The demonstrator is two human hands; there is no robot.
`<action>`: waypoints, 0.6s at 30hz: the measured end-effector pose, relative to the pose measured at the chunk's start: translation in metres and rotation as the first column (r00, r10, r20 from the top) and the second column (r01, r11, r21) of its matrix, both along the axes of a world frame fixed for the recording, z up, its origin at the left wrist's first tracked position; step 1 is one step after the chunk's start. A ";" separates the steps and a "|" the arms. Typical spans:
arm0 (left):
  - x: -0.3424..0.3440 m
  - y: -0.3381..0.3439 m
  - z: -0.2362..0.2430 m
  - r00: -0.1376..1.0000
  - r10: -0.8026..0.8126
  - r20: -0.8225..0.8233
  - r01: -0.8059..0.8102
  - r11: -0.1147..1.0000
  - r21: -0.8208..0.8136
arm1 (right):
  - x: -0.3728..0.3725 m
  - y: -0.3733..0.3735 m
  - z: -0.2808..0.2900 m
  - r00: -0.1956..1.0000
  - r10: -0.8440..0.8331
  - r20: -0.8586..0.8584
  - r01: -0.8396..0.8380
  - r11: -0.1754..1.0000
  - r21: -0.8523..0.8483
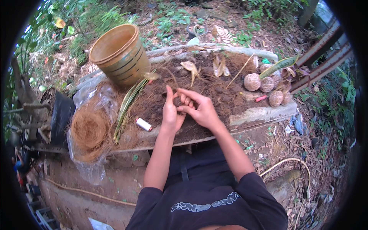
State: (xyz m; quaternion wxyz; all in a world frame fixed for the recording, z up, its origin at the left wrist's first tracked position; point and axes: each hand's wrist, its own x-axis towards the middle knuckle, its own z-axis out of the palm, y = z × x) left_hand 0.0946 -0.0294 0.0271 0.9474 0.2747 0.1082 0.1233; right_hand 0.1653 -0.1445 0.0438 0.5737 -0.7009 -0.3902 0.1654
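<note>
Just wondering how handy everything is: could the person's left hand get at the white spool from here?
Probably yes: the white spool lies just left of the left hand, with nothing visible between them, though that hand seems busy holding a dark clump with the right hand.

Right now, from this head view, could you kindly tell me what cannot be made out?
Head view, hidden: most of the dark brown clump, covered by fingers of the left hand and right hand.
Head view, hidden: the inside bottom of the tall yellow-brown pot, behind its near wall.
Head view, overlapped: the rear tan, crisscross-patterned round balls, behind nearer ones.
Head view, too small and blurred: the blue-and-red shape far left.
</note>
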 end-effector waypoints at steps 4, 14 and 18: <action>-0.005 0.004 0.015 0.999 0.047 0.020 -0.045 0.996 -0.079 | 0.000 -0.007 0.010 0.959 -0.006 0.282 -0.028 0.993 0.115; -0.006 -0.004 -0.005 0.980 0.200 -0.007 -0.193 0.955 0.225 | -0.007 0.003 -0.016 0.807 -0.173 0.564 0.018 0.963 0.270; -0.006 -0.011 0.009 0.957 0.278 -0.077 -0.254 0.939 0.232 | -0.014 0.001 -0.013 0.816 -0.194 0.544 0.064 0.966 0.249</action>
